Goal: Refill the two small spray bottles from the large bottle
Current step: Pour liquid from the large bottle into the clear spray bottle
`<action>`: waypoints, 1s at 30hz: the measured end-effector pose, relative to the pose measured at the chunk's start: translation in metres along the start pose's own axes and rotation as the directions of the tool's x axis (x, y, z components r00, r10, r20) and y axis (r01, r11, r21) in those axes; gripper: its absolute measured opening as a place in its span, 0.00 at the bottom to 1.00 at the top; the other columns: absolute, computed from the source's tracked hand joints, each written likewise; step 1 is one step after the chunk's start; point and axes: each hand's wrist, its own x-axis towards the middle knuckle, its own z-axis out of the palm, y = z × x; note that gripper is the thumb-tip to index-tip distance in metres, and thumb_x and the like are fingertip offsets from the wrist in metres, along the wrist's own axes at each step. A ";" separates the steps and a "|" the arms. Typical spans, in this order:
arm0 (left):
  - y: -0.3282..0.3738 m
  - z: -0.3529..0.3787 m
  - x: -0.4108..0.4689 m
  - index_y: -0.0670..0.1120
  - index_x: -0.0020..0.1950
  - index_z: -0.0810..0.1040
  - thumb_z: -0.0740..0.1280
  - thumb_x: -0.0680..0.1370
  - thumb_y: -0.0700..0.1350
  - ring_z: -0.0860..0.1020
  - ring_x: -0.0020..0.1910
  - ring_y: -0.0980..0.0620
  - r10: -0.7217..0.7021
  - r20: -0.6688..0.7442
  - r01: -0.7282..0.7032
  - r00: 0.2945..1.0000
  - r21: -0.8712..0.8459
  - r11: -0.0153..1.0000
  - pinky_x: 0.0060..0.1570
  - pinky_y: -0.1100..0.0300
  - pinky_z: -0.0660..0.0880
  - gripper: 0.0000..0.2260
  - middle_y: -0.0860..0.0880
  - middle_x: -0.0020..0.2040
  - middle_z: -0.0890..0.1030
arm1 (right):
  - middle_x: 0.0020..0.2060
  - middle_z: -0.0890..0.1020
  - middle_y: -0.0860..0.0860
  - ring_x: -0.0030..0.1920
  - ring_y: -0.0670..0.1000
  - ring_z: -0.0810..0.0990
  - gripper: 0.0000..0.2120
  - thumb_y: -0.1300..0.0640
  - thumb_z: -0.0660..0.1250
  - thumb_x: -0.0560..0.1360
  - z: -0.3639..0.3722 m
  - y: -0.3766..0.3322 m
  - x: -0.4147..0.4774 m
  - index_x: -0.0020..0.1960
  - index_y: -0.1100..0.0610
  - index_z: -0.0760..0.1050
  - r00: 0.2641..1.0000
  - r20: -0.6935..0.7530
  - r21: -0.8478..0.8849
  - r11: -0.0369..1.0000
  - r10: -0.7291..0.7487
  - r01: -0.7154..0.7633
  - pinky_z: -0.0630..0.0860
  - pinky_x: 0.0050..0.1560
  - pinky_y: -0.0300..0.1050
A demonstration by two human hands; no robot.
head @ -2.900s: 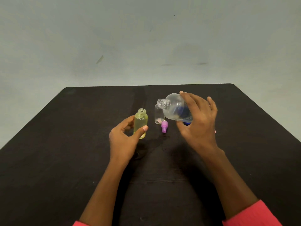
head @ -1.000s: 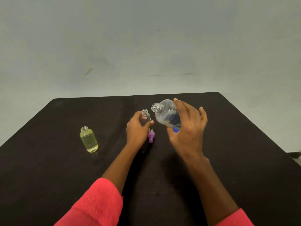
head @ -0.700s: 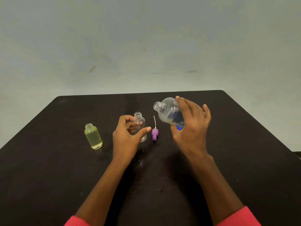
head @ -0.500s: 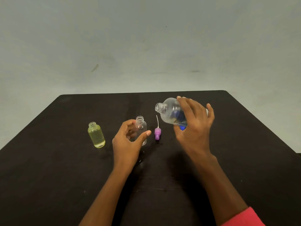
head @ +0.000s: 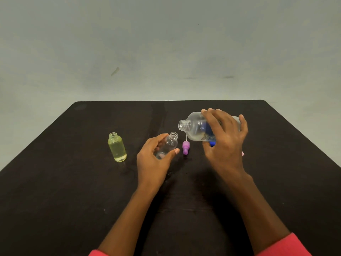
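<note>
A small uncapped bottle (head: 117, 147) of pale yellow liquid stands alone at the left of the black table (head: 55, 191). A second small clear bottle (head: 168, 145), uncapped and looking empty, leans slightly in my left hand (head: 154, 159), thumb and fingers around it. My right hand (head: 224, 141) grips the large clear bottle (head: 195, 129) with a blue label, tilted almost level above the table, its open mouth pointing left, just above and right of the small bottle's neck. No liquid is visibly flowing.
A purple spray head (head: 185, 147) with a thin white tube lies between the two hands. A bit of pink (head: 242, 153) peeks out behind my right hand. A plain pale wall stands behind the table's far edge.
My left hand left the yellow-filled bottle at the left and took hold of the clear small bottle, sliding it left of the purple spray head. The large bottle stays tilted in my right hand.
</note>
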 end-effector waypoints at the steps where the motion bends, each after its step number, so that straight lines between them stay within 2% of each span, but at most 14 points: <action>1: 0.000 0.000 0.000 0.58 0.53 0.77 0.78 0.66 0.40 0.79 0.52 0.64 0.003 0.003 -0.003 1.000 0.001 1.000 0.53 0.71 0.73 0.22 0.56 0.51 0.82 | 0.62 0.77 0.53 0.66 0.50 0.70 0.40 0.69 0.76 0.60 0.000 0.000 0.000 0.68 0.51 0.67 1.000 0.006 0.000 1.000 -0.001 0.001 0.53 0.71 0.64; 5: -0.001 0.000 0.000 0.57 0.54 0.78 0.78 0.66 0.40 0.78 0.52 0.65 0.006 0.015 -0.006 1.000 0.004 1.000 0.52 0.72 0.73 0.21 0.55 0.51 0.82 | 0.62 0.77 0.53 0.67 0.50 0.69 0.41 0.71 0.76 0.59 0.000 -0.001 -0.001 0.68 0.51 0.68 1.000 0.023 -0.002 1.000 -0.004 0.004 0.51 0.72 0.62; 9: -0.002 0.000 0.000 0.56 0.55 0.78 0.78 0.66 0.42 0.78 0.52 0.64 0.012 0.022 -0.012 1.000 0.014 1.000 0.53 0.70 0.73 0.21 0.56 0.51 0.82 | 0.63 0.76 0.52 0.67 0.50 0.69 0.42 0.72 0.75 0.58 0.001 -0.001 -0.001 0.68 0.51 0.68 0.999 0.037 -0.011 1.000 -0.004 0.004 0.49 0.72 0.61; 14: 0.000 -0.002 0.000 0.62 0.52 0.76 0.78 0.66 0.41 0.78 0.51 0.66 0.026 0.015 -0.026 1.000 0.023 0.999 0.52 0.72 0.72 0.22 0.57 0.50 0.81 | 0.63 0.76 0.52 0.67 0.50 0.69 0.43 0.73 0.75 0.57 0.001 -0.001 -0.001 0.68 0.51 0.68 0.999 0.045 -0.018 1.000 -0.011 0.011 0.48 0.72 0.60; 22: -0.001 -0.001 0.001 0.57 0.54 0.77 0.79 0.66 0.41 0.78 0.51 0.67 0.029 0.028 -0.029 0.999 0.005 1.000 0.50 0.75 0.71 0.21 0.57 0.50 0.81 | 0.63 0.77 0.51 0.67 0.50 0.70 0.42 0.74 0.73 0.57 0.002 -0.002 -0.002 0.67 0.51 0.70 0.999 0.045 -0.034 0.999 -0.020 0.021 0.50 0.71 0.62; 30: 0.000 -0.001 0.001 0.63 0.51 0.75 0.79 0.65 0.41 0.78 0.51 0.65 0.047 0.030 -0.048 0.998 0.011 0.999 0.51 0.74 0.72 0.23 0.57 0.49 0.81 | 0.63 0.77 0.52 0.67 0.51 0.71 0.41 0.75 0.72 0.58 0.001 -0.003 -0.001 0.67 0.51 0.70 0.998 0.051 -0.047 0.998 -0.032 0.034 0.50 0.71 0.63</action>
